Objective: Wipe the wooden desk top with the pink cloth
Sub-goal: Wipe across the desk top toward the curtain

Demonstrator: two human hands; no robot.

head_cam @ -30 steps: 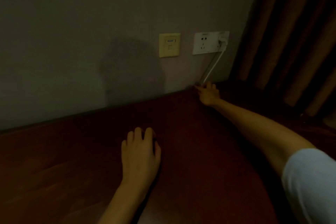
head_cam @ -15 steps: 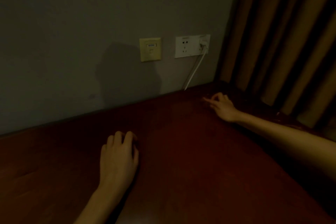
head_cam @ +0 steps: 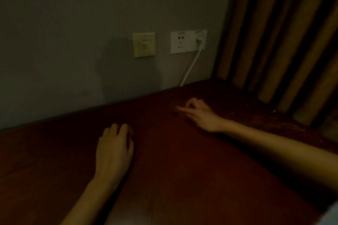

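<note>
The scene is dim. The dark red-brown wooden desk top fills the lower half of the head view. My left hand rests palm down on it near the middle, fingers slightly curled and holding nothing. My right hand lies farther back on the right, a little short of the wall, fingers bent and the forefinger pointing left. A faint darker patch lies under its fingertips. I cannot make out a pink cloth in this light, so I cannot tell if this hand grips one.
A grey wall runs along the desk's back edge. On it are a yellowish plate and a white socket with a white cable dropping behind the desk. Brown curtains hang along the desk's right side.
My right hand has drawn away from the back corner by the cable, toward me and across the desk top. The left hand has stayed flat in place.
</note>
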